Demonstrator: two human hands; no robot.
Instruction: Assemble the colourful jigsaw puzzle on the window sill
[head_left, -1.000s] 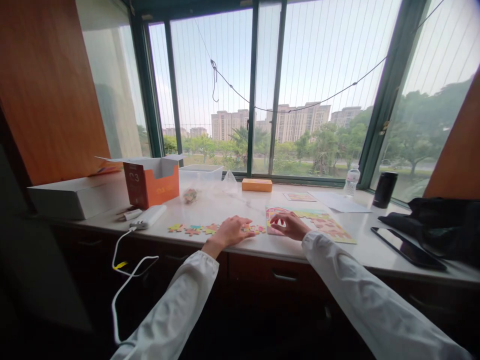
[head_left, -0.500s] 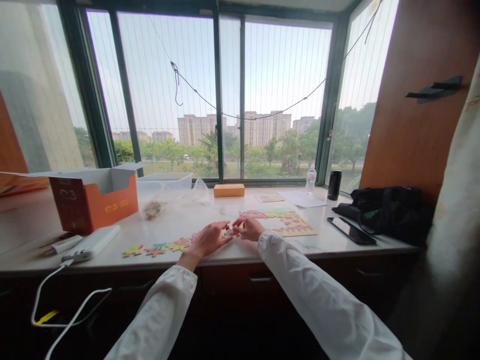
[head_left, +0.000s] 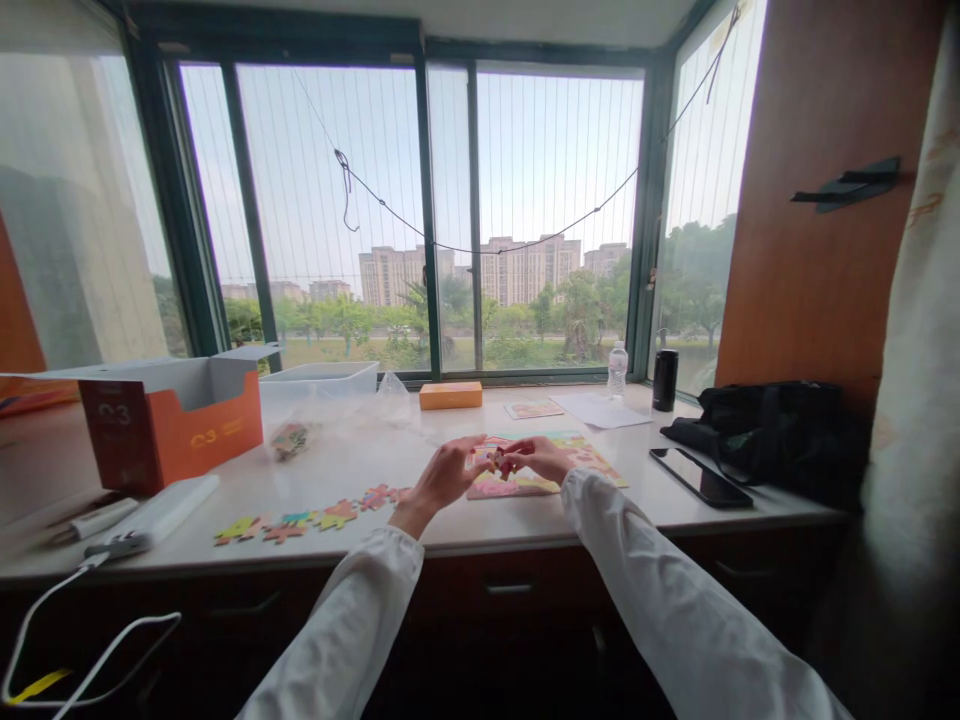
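Observation:
Both my hands are raised just above the white counter (head_left: 360, 465), meeting at a small puzzle piece (head_left: 496, 461). My left hand (head_left: 444, 475) has its fingers curled toward the piece. My right hand (head_left: 541, 458) pinches it from the right. Right behind my hands lies the colourful puzzle board (head_left: 581, 455). A row of loose puzzle pieces (head_left: 300, 520) lies on the counter to the left of my left hand. White sleeves cover both my forearms.
An open orange box (head_left: 169, 425), a white power bank (head_left: 161, 510) with a cable, a clear bin (head_left: 319, 380) and a plastic bag stand at the left. An orange block (head_left: 450, 395), papers, a water bottle (head_left: 616, 368), a black cup (head_left: 664, 379), a phone (head_left: 699, 476) and a black bag (head_left: 772, 425) sit behind and right.
My hands have lifted off the counter and come together on one piece in front of the board. The camera has swung to the right and tipped up.

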